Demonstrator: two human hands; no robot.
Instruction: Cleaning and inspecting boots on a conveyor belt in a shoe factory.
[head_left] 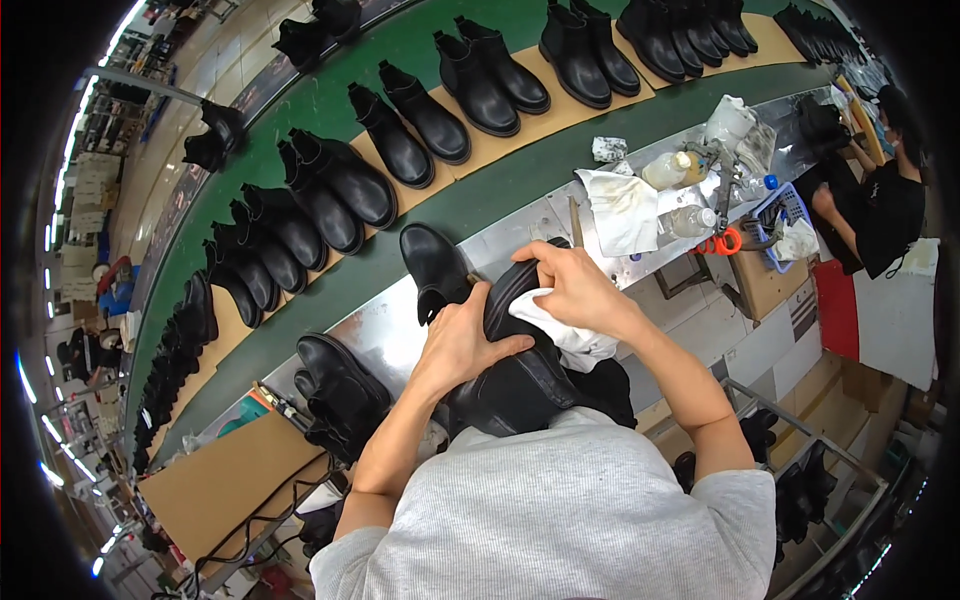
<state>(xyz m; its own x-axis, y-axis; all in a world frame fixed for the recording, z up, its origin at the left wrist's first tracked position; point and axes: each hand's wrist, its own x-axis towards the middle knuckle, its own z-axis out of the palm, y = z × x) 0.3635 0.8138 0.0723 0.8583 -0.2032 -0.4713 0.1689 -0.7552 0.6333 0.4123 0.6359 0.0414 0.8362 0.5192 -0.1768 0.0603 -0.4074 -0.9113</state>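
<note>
My left hand [462, 345] grips a black ankle boot [520, 385] that rests against my body, sole side turned up. My right hand [578, 288] presses a white cloth [560, 330] onto the boot near its sole edge. A second black boot [435, 268] stands on the metal workbench [390, 330] just beyond my hands.
Pairs of black boots [470, 85] ride on brown boards along the green conveyor [330, 100]. More boots [340, 390] sit at the bench's left. A white rag [622, 210], bottles [670, 168], orange scissors [722, 242] and a blue basket [785, 215] lie to the right, where another person [880, 200] works.
</note>
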